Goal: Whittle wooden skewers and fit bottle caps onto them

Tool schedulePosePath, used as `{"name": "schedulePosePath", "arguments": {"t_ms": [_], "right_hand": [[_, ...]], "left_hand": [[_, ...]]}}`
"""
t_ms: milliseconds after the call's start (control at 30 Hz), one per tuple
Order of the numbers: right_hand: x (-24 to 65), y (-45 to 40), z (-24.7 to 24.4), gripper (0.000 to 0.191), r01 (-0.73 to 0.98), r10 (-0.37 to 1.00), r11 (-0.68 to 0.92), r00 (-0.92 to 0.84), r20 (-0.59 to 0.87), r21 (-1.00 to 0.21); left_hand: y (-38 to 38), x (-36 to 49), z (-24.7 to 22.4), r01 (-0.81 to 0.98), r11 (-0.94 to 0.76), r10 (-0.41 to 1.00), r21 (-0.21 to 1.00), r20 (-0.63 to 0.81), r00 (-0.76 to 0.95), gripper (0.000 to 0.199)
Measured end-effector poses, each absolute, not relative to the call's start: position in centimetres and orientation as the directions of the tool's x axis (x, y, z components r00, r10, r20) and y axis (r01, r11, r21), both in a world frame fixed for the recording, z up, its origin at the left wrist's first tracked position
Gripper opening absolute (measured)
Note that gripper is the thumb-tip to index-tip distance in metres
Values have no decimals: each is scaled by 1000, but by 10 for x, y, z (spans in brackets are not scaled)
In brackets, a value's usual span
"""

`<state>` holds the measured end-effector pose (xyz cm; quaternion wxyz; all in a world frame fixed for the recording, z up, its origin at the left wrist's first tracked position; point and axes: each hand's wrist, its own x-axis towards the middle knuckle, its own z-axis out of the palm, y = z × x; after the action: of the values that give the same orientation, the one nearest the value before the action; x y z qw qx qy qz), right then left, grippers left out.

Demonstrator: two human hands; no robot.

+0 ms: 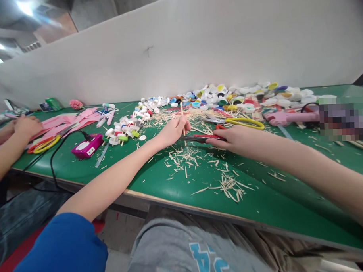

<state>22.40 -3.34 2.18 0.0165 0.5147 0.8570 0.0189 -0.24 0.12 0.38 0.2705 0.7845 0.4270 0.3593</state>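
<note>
My left hand holds a thin wooden stick upright on the green table. My right hand grips red-handled scissors lying flat, their dark blades reaching left to the foot of the stick. Wood shavings lie scattered under and in front of both hands.
Bottle caps are heaped along the white back wall, with yellow-handled scissors and a pink glue gun nearby. Caps on sticks and a magenta box with a black cable lie left. Another person's hand rests at far left.
</note>
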Motion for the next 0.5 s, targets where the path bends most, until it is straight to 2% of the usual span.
{"name": "schedulePosePath", "arguments": {"t_ms": [367, 500], "right_hand": [[225, -44, 33, 68, 910, 891, 410, -413, -191, -55], [238, -43, 35, 74, 915, 897, 389, -403, -183, -108]], "left_hand": [[1, -3, 3, 437, -484, 862, 758, 327, 387, 44], [-1, -3, 6, 461, -465, 876, 756, 318, 361, 42]]}}
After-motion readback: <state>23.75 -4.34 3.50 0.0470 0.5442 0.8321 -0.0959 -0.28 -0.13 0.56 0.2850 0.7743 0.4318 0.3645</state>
